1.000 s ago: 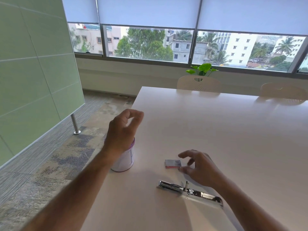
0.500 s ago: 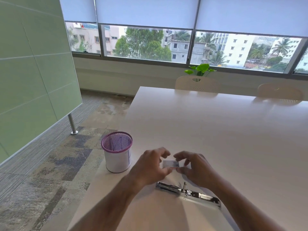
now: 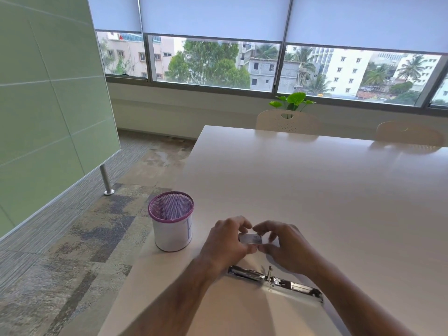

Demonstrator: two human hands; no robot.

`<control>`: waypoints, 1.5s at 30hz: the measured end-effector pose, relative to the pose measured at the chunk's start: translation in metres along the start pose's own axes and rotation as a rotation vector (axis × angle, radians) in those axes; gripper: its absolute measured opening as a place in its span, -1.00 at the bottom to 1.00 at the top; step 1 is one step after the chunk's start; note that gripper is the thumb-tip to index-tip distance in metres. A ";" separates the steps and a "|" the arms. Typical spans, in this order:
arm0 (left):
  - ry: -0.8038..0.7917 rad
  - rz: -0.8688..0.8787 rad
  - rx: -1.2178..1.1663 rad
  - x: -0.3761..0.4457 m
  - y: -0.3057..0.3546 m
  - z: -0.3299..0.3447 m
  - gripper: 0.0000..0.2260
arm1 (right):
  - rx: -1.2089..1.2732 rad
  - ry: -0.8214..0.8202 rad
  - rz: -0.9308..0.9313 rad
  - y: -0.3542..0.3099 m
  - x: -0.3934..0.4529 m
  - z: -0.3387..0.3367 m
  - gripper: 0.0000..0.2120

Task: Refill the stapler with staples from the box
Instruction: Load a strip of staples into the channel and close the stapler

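A small staple box, pale with a printed label, is held between both hands just above the white table. My left hand grips its left end with thumb and fingers. My right hand pinches its right end. The metal stapler lies flat on the table in front of my hands, swung fully open so its two halves stretch in one line. My wrists hide part of it. I cannot tell whether the box is open.
A purple-rimmed mesh pen holder stands near the table's left edge, left of my hands. Two pale chairs sit at the far side. The table's left edge drops to carpeted floor; a green partition stands at left.
My left hand came down from above the pen holder to the box. Both hands now hold the box, lifted slightly off the table. The stapler has not moved.
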State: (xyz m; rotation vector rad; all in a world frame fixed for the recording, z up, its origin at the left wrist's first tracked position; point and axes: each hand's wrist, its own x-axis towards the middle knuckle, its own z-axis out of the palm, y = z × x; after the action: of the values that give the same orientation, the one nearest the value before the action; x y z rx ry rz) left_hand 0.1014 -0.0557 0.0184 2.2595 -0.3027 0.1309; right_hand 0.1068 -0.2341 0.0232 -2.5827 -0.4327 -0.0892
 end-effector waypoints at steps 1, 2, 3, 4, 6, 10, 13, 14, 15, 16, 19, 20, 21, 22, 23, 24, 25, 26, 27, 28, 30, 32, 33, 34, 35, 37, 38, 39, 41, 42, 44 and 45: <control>0.001 -0.005 -0.004 0.000 0.000 0.000 -0.54 | -0.002 -0.004 -0.005 0.000 0.000 0.000 -0.62; 0.005 -0.009 -0.005 0.001 0.001 0.001 -0.54 | -0.003 -0.007 -0.011 0.001 0.001 0.000 -0.63; 0.010 -0.015 -0.007 0.001 0.001 0.001 -0.55 | -0.001 -0.008 -0.015 0.002 0.001 0.000 -0.63; 0.014 -0.021 -0.010 0.002 0.001 0.001 -0.56 | 0.001 -0.009 -0.020 0.002 0.001 0.000 -0.64; 0.008 -0.031 -0.009 0.003 0.000 0.002 -0.58 | 0.004 -0.013 -0.031 0.002 0.000 -0.001 -0.67; -0.003 -0.030 0.011 0.004 -0.001 0.003 -0.61 | 0.020 -0.018 -0.030 0.001 -0.001 -0.002 -0.71; -0.008 -0.025 -0.002 0.004 0.000 0.003 -0.63 | 0.018 -0.027 -0.023 0.001 -0.001 -0.003 -0.71; -0.008 -0.026 -0.013 0.004 -0.001 0.003 -0.65 | 0.017 -0.031 -0.018 0.002 -0.002 -0.004 -0.71; -0.007 -0.032 -0.025 0.004 -0.001 0.004 -0.67 | 0.018 -0.034 -0.013 0.002 -0.002 -0.005 -0.70; -0.005 -0.037 -0.035 0.003 -0.002 0.004 -0.69 | 0.019 -0.034 -0.008 0.003 -0.002 -0.006 -0.70; 0.000 -0.039 -0.033 0.003 -0.001 0.004 -0.71 | 0.029 -0.010 0.008 0.003 -0.004 -0.009 -0.72; -0.001 -0.035 -0.023 0.003 -0.001 0.003 -0.70 | 0.032 -0.003 0.015 0.003 -0.004 -0.009 -0.73; -0.004 -0.034 -0.015 0.003 -0.001 0.003 -0.69 | 0.033 0.002 0.022 0.002 -0.005 -0.010 -0.73; -0.008 -0.033 -0.016 0.003 -0.001 0.003 -0.69 | 0.034 0.005 0.029 0.002 -0.005 -0.010 -0.73; -0.012 -0.033 -0.024 0.002 -0.001 0.002 -0.68 | 0.034 0.009 0.036 0.002 -0.005 -0.010 -0.74; -0.016 -0.033 -0.031 0.001 -0.002 0.002 -0.68 | 0.036 0.014 0.044 0.002 -0.005 -0.011 -0.74; -0.020 -0.032 -0.032 0.001 -0.002 0.001 -0.68 | 0.038 0.018 0.051 0.001 -0.005 -0.011 -0.74; -0.021 -0.031 -0.028 0.000 -0.003 0.000 -0.68 | 0.037 0.020 0.053 0.001 -0.006 -0.012 -0.74; -0.022 -0.034 -0.029 0.000 -0.003 -0.001 -0.67 | 0.035 0.019 0.052 0.000 -0.006 -0.013 -0.74; -0.025 -0.037 -0.033 -0.001 -0.004 -0.002 -0.67 | 0.034 0.016 0.051 0.000 -0.006 -0.013 -0.74; -0.027 -0.038 -0.037 -0.002 -0.004 -0.004 -0.68 | 0.037 0.015 0.057 0.000 -0.006 -0.014 -0.77; -0.019 -0.036 -0.042 -0.002 -0.004 -0.004 -0.70 | 0.040 0.021 0.068 0.001 -0.007 -0.015 -0.81; -0.015 -0.038 -0.046 -0.002 -0.003 -0.005 -0.70 | 0.039 0.025 0.068 0.001 -0.007 -0.016 -0.83; -0.010 -0.040 -0.044 -0.003 -0.003 -0.005 -0.71 | 0.040 0.034 0.067 0.002 -0.007 -0.016 -0.85; -0.003 -0.041 -0.040 -0.002 -0.003 -0.004 -0.71 | 0.047 0.047 0.067 0.003 -0.007 -0.017 -0.88; 0.011 -0.039 -0.029 -0.002 -0.004 -0.004 -0.71 | 0.069 0.076 0.076 0.005 -0.008 -0.018 -0.93; 0.015 -0.039 -0.028 -0.002 -0.004 -0.004 -0.72 | 0.074 0.081 0.080 0.006 -0.008 -0.019 -0.96; 0.015 -0.039 -0.029 -0.003 -0.004 -0.004 -0.72 | 0.072 0.080 0.087 0.006 -0.007 -0.019 -0.98; 0.013 -0.034 -0.026 -0.003 -0.004 -0.003 -0.72 | 0.069 0.081 0.114 0.006 -0.006 -0.018 -0.95; 0.011 -0.034 -0.026 -0.003 -0.004 -0.003 -0.72 | 0.069 0.091 0.133 0.006 -0.005 -0.017 -0.92; 0.011 -0.031 -0.029 -0.003 -0.003 -0.004 -0.71 | 0.052 0.114 0.175 0.002 -0.002 -0.014 -0.85; 0.012 -0.032 -0.030 -0.003 -0.003 -0.004 -0.71 | 0.036 0.122 0.195 -0.001 -0.001 -0.012 -0.80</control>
State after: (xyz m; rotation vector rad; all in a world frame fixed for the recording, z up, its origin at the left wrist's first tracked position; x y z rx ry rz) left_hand 0.0991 -0.0500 0.0177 2.2318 -0.2601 0.1223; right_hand 0.1060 -0.2400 0.0340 -2.5525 -0.1362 -0.1671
